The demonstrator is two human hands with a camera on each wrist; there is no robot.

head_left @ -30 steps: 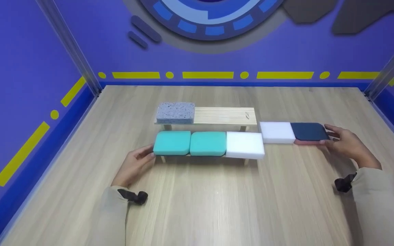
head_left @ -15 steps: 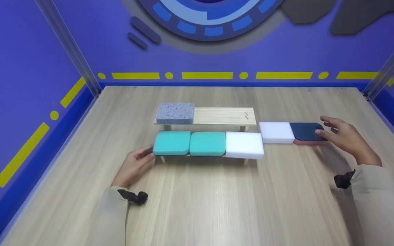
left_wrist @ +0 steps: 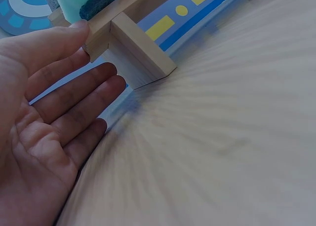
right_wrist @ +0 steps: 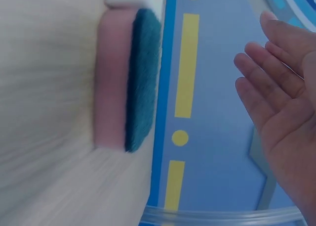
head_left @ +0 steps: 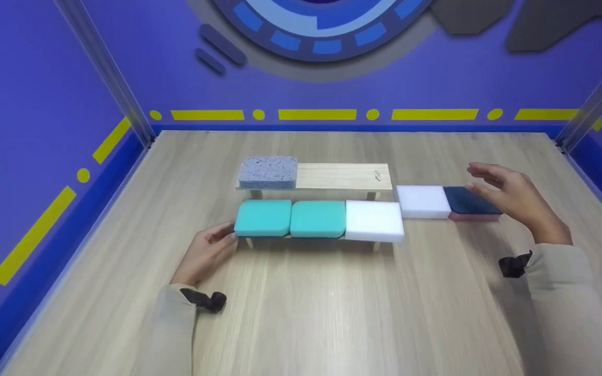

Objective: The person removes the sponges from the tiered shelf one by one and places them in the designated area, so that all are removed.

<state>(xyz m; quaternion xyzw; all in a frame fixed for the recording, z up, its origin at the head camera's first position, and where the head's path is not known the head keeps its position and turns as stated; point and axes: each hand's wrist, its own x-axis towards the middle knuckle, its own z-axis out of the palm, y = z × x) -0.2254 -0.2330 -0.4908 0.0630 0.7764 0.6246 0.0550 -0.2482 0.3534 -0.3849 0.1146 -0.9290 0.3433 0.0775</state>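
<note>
Straight to the pink sponge, flat on the table, below and just left of the right hand: soft foam underneath, rough dark-green scouring layer on top, rounded corners. Butted against its end, farther left of that hand, a white block, smooth, crisp-edged and square-cornered.

Across to the left hand, and right at its fingertips the front stand, pale wood with a flat board leg. On top, running away rightward from that hand, two mint sponges, smooth and round-cornered with a coarse dark underside, then a white slab, sharp at every corner. Beyond the left hand, a grey sponge, pitted and speckled, at the near-left end of the grained rear stand.

And the lie of that pink sponge? Long axis sideways, pointing from beneath the right hand toward the white block, scouring face up.

To the hands! Right: wide open, palm showing, fingers gently extended, hovering above the pink sponge with nothing in hold. Left: open too, fingers long and loose, thumb tip against the stand's end, with no curled grip around it.
</note>
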